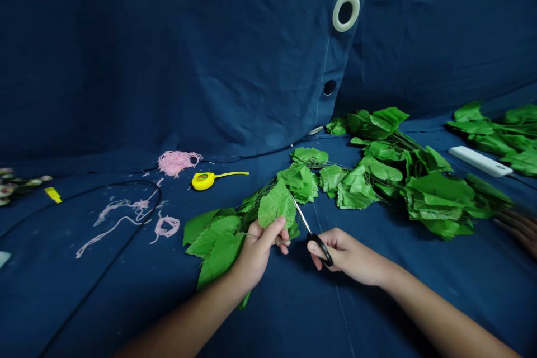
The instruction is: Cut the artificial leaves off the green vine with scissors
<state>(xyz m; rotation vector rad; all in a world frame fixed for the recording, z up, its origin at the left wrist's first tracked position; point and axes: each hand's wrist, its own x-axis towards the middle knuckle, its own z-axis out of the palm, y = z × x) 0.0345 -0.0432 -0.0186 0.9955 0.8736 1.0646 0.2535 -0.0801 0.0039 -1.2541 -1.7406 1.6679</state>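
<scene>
My left hand (pixel 260 246) pinches a green artificial leaf (pixel 274 204) by its lower edge, thumb on top. More leaves of the same bunch (pixel 218 238) spread to the left of that hand and partly behind it. My right hand (pixel 338 254) is closed around the black handles of a pair of scissors (pixel 312 232). The blades point up and left and reach the right edge of the held leaf; their tips are partly hidden by leaves. Whether the blades are apart I cannot make out.
A large heap of artificial leaves (pixel 436 196) lies to the right, near a white power strip (pixel 480 161) and another person's hand (pixel 520 229). On the left are a yellow tape measure (pixel 203 180), pink yarn (pixel 177 162), loose strands and a black cable (pixel 109 262). A blue curtain (pixel 210 56) rises behind.
</scene>
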